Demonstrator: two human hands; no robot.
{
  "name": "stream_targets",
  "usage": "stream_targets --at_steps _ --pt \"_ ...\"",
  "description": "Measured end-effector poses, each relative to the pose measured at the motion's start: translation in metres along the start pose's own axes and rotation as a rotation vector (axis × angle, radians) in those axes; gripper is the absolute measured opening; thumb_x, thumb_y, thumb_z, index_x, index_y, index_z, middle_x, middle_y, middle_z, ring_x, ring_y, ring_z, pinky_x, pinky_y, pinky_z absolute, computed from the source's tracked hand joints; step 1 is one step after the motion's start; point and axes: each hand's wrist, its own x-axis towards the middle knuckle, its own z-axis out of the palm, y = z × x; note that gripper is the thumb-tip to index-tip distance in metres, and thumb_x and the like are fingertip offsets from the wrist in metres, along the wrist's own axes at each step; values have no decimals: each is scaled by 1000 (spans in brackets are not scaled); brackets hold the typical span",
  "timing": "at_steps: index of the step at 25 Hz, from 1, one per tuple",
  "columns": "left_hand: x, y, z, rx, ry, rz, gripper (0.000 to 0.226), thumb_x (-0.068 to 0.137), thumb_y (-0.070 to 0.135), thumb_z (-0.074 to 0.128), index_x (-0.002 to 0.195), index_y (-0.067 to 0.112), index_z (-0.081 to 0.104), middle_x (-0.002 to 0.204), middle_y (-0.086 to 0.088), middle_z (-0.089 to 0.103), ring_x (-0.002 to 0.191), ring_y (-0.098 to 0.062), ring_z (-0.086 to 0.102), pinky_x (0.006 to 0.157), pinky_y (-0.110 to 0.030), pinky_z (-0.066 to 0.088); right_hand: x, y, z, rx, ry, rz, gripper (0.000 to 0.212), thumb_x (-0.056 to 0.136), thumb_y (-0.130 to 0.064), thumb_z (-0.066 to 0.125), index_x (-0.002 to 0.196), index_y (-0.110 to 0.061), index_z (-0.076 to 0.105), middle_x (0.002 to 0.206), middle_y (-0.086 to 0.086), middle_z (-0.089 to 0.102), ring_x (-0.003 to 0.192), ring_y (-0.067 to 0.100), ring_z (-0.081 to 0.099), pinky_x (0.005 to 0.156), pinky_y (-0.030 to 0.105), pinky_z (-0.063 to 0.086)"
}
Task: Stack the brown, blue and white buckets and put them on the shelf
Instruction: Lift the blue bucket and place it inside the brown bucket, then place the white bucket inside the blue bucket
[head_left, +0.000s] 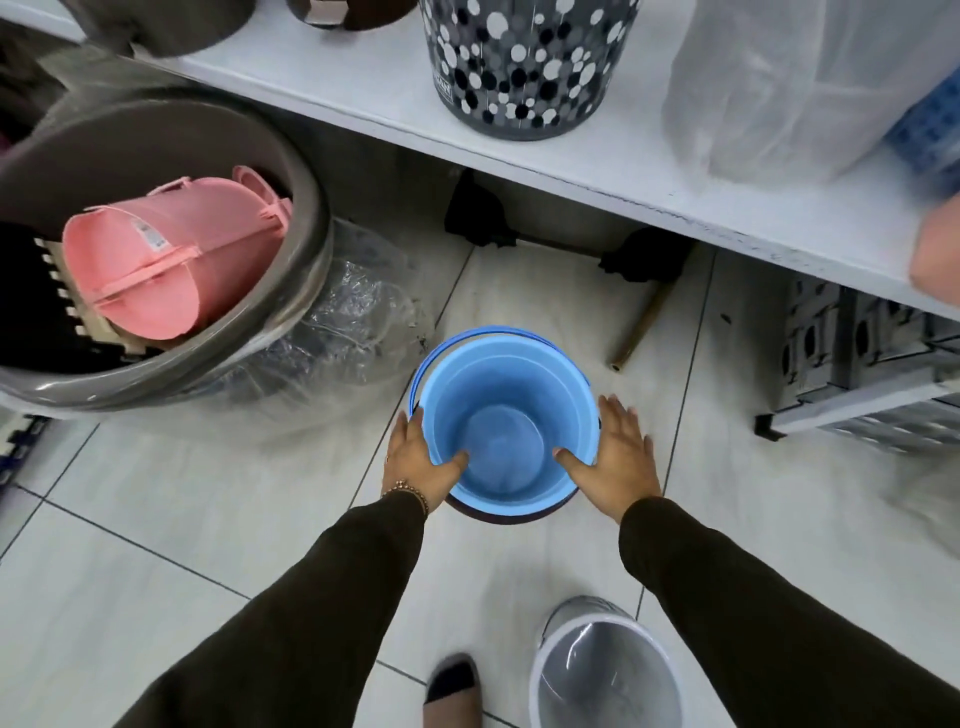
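The blue bucket (506, 415) stands upright on the tiled floor (156, 493), near the middle of the view, just in front of the shelf (571, 150). It sits nested inside the brown bucket (498, 517), of which only a dark sliver of rim shows at the near edge. The white bucket (605, 670) stands apart on the floor, nearer the person and a little to the right, beside a shoe (453, 686); it is not yet in the stack.

The left hand (418, 462) clamps the left part of the blue rim, thumb hooked inside and fingers down the outer wall. The right hand (610, 460) mirrors it on the right part of the rim, thumb inside, fingers spread outside.

These look like thin moulded plastic pails: empty, so probably light, stiff at the rolled rim but likely to flex in the wall if squeezed. The smooth surface may be slippery, and nested pails can bind or slide apart, so lifting by the blue rim alone could leave the brown one behind. A safer hold, by my judgement, is under the outer bucket's rim or base, or by the blue handle (467, 335) lying against the far rim.

The far shelf carries a spotted bin (524, 67), with bare board to its left.
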Motion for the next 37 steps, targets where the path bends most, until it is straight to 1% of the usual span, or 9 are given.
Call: stream_targets --at_steps 7,10,13,16,19,22,25,31,37 --pt "-80 16 30 173 -19 345 75 84 35 66 149 23 31 160 0 29 152 -24 13 122 -42 19 -76 39 -26 -183 -31 -175 96 83 -62 55 157 -19 12 167 2 10 154 23 1 124 48 4" --pt "-132 -4 57 59 -31 327 58 84 26 65 139 26 44 140 1 54 134 -22 45 113 -36 37 -124 81 -19 -121 -86 -91 92 86 -60 56 157 -18 15 167 1 10 155 22 2 123 44 3" --pt "-178 -48 115 -71 -157 124 49 86 20 65 133 23 50 124 -6 65 106 -24 63 98 -38 52 -178 144 13 31 -207 133 83 93 -50 54 157 -13 15 166 5 14 154 23 10 124 39 12" --pt "-207 -99 177 66 -256 -200 67 91 24 61 148 7 31 149 -16 44 135 -31 45 111 -35 35 -222 205 66 202 -283 394 65 100 -34 49 152 -2 27 157 15 36 144 30 36 110 31 32" --pt "-221 -138 226 102 -370 -425 71 90 26 63 146 1 27 147 -20 45 133 -36 46 105 -36 39 -244 253 124 295 -359 543 47 93 -19 59 134 2 49 131 21 59 116 35 58 88 32 43" --pt "-222 -157 256 -102 -268 -418 62 82 9 64 138 10 38 126 -23 59 113 -42 60 92 -44 55 -245 283 149 671 -224 696 41 83 -5 68 120 3 51 116 20 62 91 32 61 89 45 53" --pt "-222 -140 260 -325 -206 -400 54 78 1 59 129 14 49 114 -22 66 94 -43 69 63 -42 63 -242 284 130 989 8 749 17 90 -5 64 104 1 57 112 26 61 89 37 63 83 46 56" --pt "-225 -27 210 -529 -233 -121 53 84 -3 55 133 17 47 108 -18 68 79 -32 68 60 -41 63 -234 224 27 862 463 426 31 96 -30 58 115 -7 66 112 19 66 92 35 70 58 34 64" --pt "-209 77 110 -663 -130 82 51 88 -2 54 132 20 44 111 -13 66 75 -23 68 54 -34 62 -188 107 -84 754 668 142 42 96 -40 53 132 -19 58 116 10 62 92 23 69 75 42 63"
